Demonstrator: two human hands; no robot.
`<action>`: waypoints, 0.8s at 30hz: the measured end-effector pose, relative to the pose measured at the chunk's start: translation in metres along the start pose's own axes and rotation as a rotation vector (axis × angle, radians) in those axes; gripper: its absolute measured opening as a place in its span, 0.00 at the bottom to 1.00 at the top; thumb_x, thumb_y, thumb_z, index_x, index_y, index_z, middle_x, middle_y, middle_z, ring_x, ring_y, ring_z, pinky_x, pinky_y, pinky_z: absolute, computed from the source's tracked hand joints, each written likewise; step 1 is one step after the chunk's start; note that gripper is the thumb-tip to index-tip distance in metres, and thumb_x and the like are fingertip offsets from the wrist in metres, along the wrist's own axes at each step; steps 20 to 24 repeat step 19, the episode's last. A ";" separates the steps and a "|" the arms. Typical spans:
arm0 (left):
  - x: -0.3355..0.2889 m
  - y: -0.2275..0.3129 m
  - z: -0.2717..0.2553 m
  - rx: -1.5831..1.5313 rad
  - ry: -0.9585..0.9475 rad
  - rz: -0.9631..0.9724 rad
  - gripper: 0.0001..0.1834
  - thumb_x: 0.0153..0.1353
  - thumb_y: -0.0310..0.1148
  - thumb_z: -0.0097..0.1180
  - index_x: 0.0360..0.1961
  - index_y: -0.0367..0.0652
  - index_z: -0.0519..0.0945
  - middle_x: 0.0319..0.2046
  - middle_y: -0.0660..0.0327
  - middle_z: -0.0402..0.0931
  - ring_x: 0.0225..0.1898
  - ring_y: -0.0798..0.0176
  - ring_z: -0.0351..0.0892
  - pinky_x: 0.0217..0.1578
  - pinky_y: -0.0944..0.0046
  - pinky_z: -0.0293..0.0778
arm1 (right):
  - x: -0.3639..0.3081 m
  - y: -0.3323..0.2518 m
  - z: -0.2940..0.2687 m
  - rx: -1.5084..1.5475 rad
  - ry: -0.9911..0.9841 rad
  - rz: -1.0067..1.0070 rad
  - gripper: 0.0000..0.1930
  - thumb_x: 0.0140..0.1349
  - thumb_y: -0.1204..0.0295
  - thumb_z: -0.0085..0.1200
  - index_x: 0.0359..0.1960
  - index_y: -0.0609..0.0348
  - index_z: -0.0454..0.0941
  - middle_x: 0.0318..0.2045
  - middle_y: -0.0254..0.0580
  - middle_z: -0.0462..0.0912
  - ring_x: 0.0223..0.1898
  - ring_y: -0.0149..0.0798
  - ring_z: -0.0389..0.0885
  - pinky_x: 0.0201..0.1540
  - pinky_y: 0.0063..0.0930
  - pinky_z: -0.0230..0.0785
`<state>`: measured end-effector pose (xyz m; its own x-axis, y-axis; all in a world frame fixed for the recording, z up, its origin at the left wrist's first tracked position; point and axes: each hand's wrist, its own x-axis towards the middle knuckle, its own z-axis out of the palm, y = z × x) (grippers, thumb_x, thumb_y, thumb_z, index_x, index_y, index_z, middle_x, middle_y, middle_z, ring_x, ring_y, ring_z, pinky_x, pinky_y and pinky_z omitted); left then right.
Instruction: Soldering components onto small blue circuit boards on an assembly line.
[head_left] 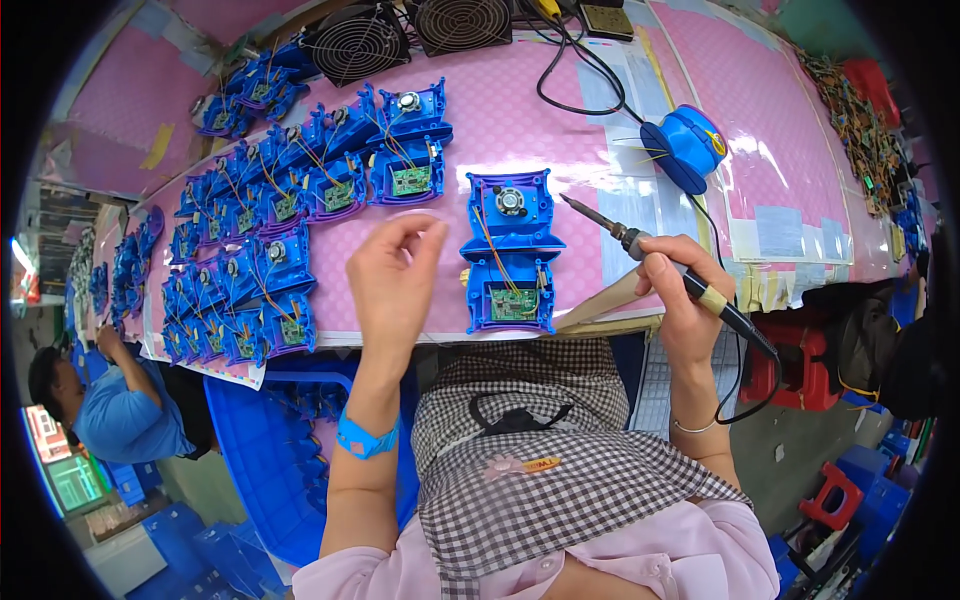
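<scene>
My right hand (683, 290) grips a soldering iron (655, 254) like a pen, its dark tip angled up and to the left. The tip is apart from the blue plastic housing (509, 245) in front of me. This housing lies opened in two halves: a round speaker sits in the far one, a green circuit board (515, 303) in the near one, with thin wires running between them. Left of the housing, my left hand (392, 285) is raised with thumb and fingertips drawn together. Whatever may be between those fingertips is too small to make out.
Rows of similar opened housings (240, 285) fill the table's left side. Two black fans (357, 45) stand at the back. A blue cap-shaped part (690, 148) with wires sits right of centre. A blue bin (270, 480) is below the edge; another person (130, 405) works far left.
</scene>
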<state>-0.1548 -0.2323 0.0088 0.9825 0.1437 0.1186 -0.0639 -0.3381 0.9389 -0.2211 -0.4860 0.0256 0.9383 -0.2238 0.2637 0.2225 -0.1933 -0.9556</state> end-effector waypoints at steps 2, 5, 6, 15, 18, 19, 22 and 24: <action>-0.001 0.002 0.007 0.086 -0.057 -0.019 0.09 0.53 0.31 0.64 0.31 0.35 0.83 0.22 0.59 0.76 0.23 0.72 0.69 0.25 0.69 0.65 | 0.001 -0.002 0.004 0.017 -0.015 -0.003 0.08 0.60 0.78 0.53 0.38 0.71 0.79 0.26 0.43 0.79 0.23 0.30 0.77 0.29 0.20 0.68; 0.004 0.012 0.021 0.304 -0.109 0.050 0.12 0.53 0.36 0.64 0.27 0.34 0.83 0.18 0.57 0.72 0.20 0.64 0.68 0.22 0.63 0.63 | 0.004 -0.004 0.013 0.035 -0.049 -0.020 0.08 0.59 0.78 0.52 0.37 0.71 0.79 0.26 0.44 0.79 0.23 0.30 0.77 0.28 0.20 0.68; 0.004 0.011 0.022 0.321 -0.106 0.071 0.12 0.53 0.35 0.63 0.26 0.34 0.82 0.18 0.57 0.72 0.19 0.62 0.68 0.22 0.61 0.63 | 0.004 -0.004 0.013 0.035 -0.059 -0.021 0.08 0.59 0.78 0.53 0.37 0.71 0.79 0.25 0.44 0.78 0.23 0.30 0.77 0.28 0.20 0.68; -0.006 0.020 0.025 0.330 -0.043 0.262 0.07 0.56 0.30 0.60 0.27 0.36 0.81 0.20 0.59 0.76 0.20 0.65 0.71 0.22 0.65 0.64 | 0.002 0.000 0.018 0.085 -0.064 0.032 0.08 0.59 0.78 0.53 0.37 0.70 0.80 0.24 0.43 0.80 0.23 0.29 0.78 0.27 0.19 0.70; -0.006 0.017 0.030 0.204 -0.032 0.250 0.05 0.57 0.29 0.60 0.31 0.39 0.83 0.23 0.63 0.80 0.18 0.72 0.68 0.20 0.68 0.62 | 0.002 -0.001 0.023 0.031 -0.082 0.019 0.08 0.59 0.78 0.53 0.37 0.70 0.81 0.23 0.42 0.81 0.21 0.28 0.78 0.25 0.17 0.70; -0.006 0.018 0.031 0.136 -0.059 0.149 0.06 0.58 0.30 0.59 0.34 0.41 0.85 0.27 0.63 0.83 0.18 0.69 0.69 0.20 0.68 0.62 | 0.003 0.001 0.023 0.001 -0.081 0.017 0.09 0.59 0.77 0.53 0.38 0.70 0.81 0.24 0.44 0.81 0.22 0.29 0.79 0.25 0.18 0.71; -0.006 0.018 0.031 0.136 -0.059 0.149 0.06 0.58 0.30 0.59 0.34 0.41 0.85 0.27 0.63 0.83 0.18 0.69 0.69 0.20 0.68 0.62 | 0.003 0.001 0.023 0.001 -0.081 0.017 0.09 0.59 0.77 0.53 0.38 0.70 0.81 0.24 0.44 0.81 0.22 0.29 0.79 0.25 0.18 0.71; -0.006 0.018 0.031 0.136 -0.059 0.149 0.06 0.58 0.30 0.59 0.34 0.41 0.85 0.27 0.63 0.83 0.18 0.69 0.69 0.20 0.68 0.62 | 0.003 0.001 0.023 0.001 -0.081 0.017 0.09 0.59 0.77 0.53 0.38 0.70 0.81 0.24 0.44 0.81 0.22 0.29 0.79 0.25 0.18 0.71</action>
